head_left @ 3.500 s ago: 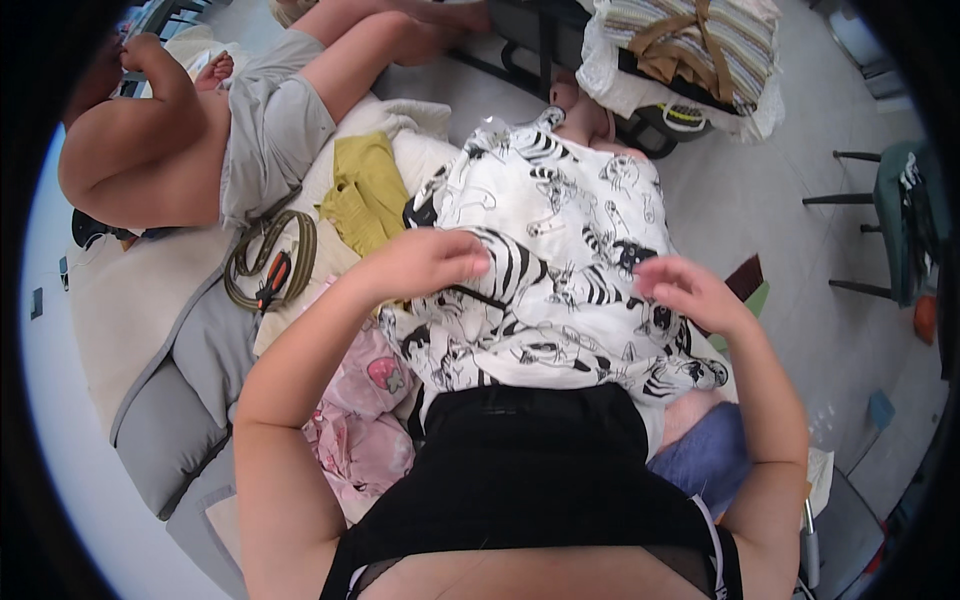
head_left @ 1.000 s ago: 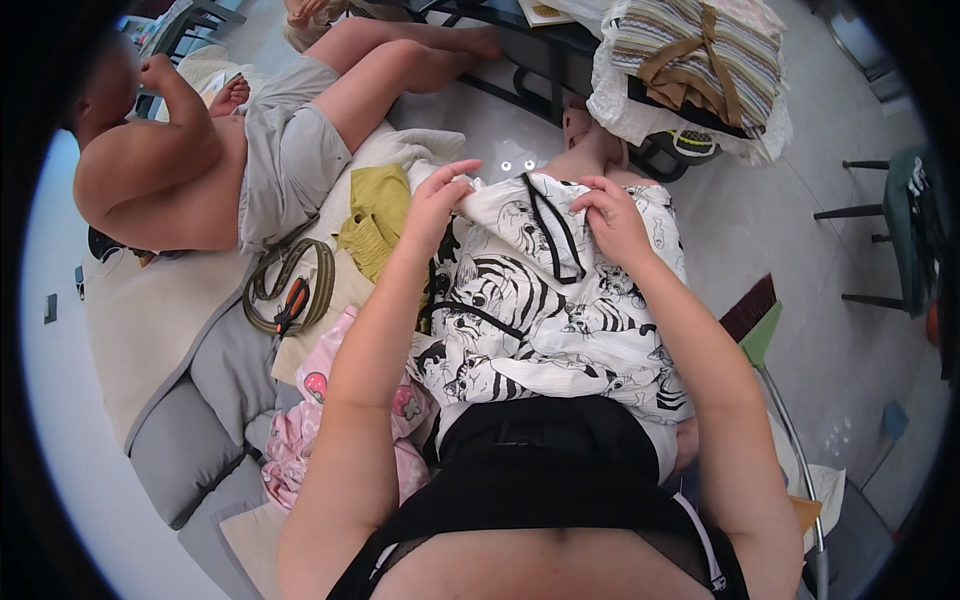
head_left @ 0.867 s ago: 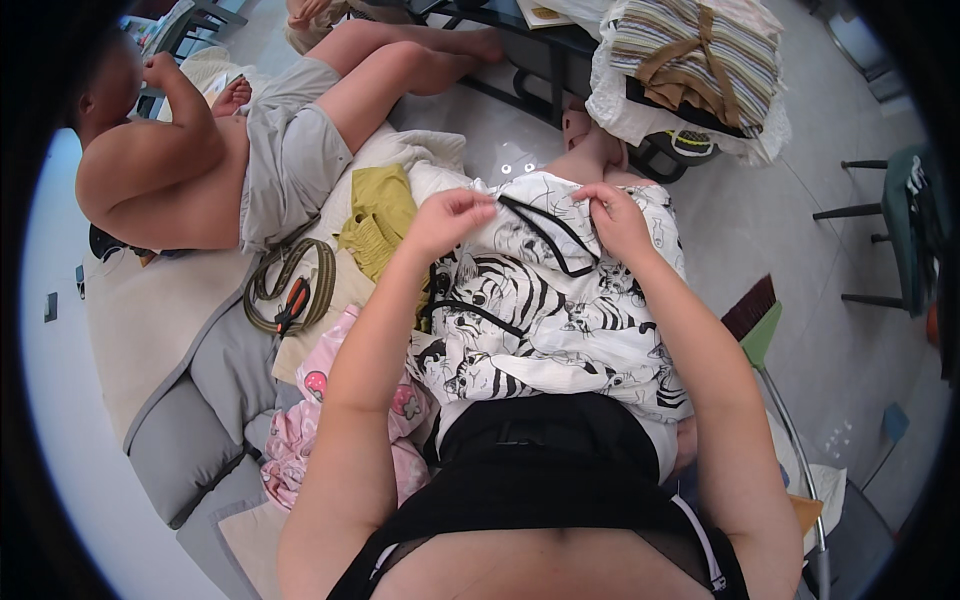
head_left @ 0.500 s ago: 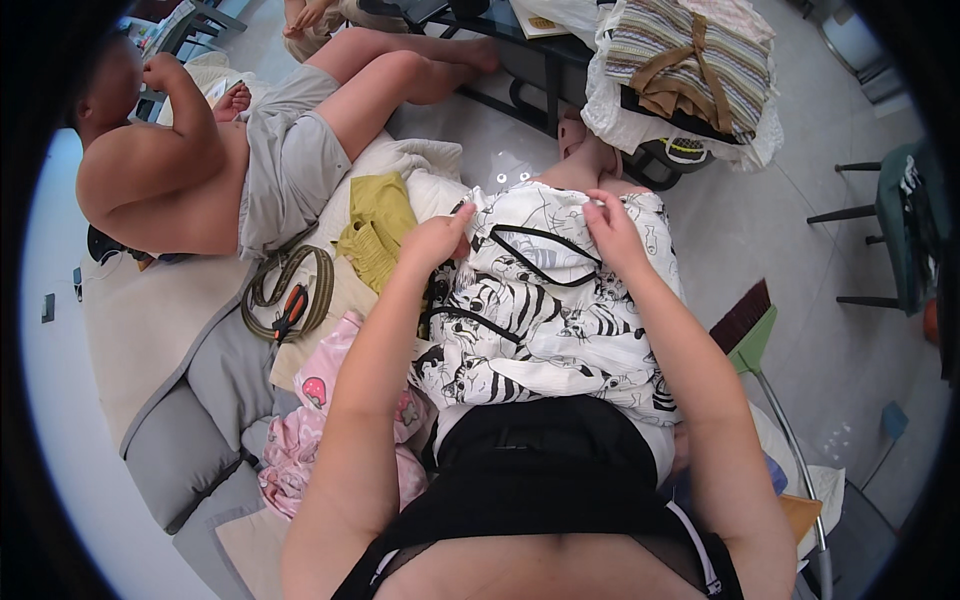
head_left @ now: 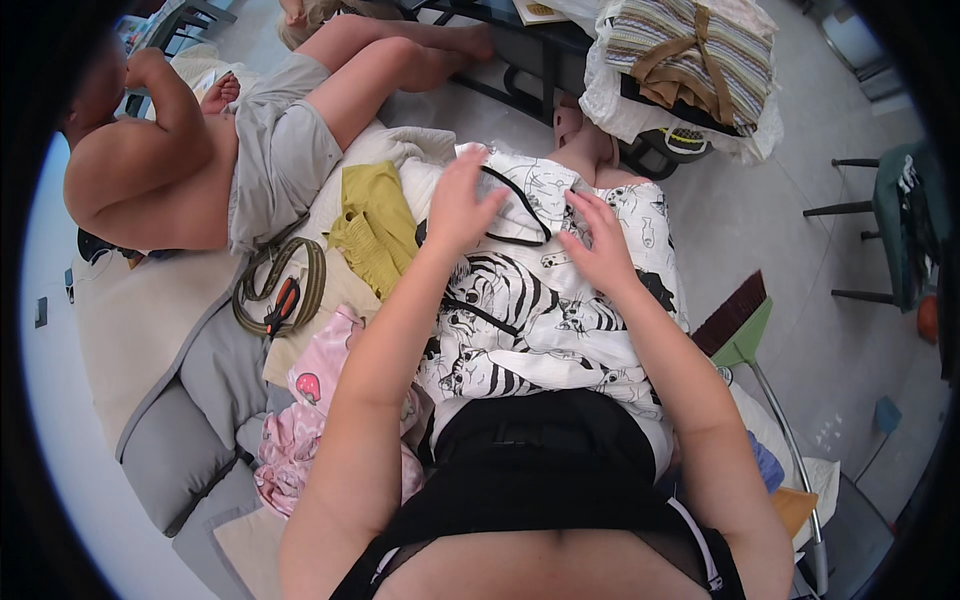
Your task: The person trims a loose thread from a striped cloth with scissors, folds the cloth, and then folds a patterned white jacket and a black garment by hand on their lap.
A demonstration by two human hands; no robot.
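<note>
A white garment (head_left: 560, 300) with black striped-cat drawings and black trim is spread across my lap and thighs. My left hand (head_left: 462, 203) lies on its far left part, beside a loop of black trim (head_left: 528, 205), with the thumb held away from the fingers. On the far right part rests my right hand (head_left: 603, 243), its fingers and thumb apart, touching the cloth. Some of the fabric bunches in folds nearer my waist. Under my fingers the cloth is partly hidden.
To my left lie olive-green clothing (head_left: 370, 225), a coiled strap with an orange-and-black clip (head_left: 284, 303), and pink strawberry-print cloth (head_left: 300, 440). A person (head_left: 160, 170) sits beyond. Ahead, striped folded cloth (head_left: 690, 60) tops a pile. A broom (head_left: 745, 335) leans at right.
My left hand has moved right and farther away over the garment, its thumb now apart. My right hand has dropped slightly nearer, fingers spreading. The cloth's far edge and black trim have shifted.
</note>
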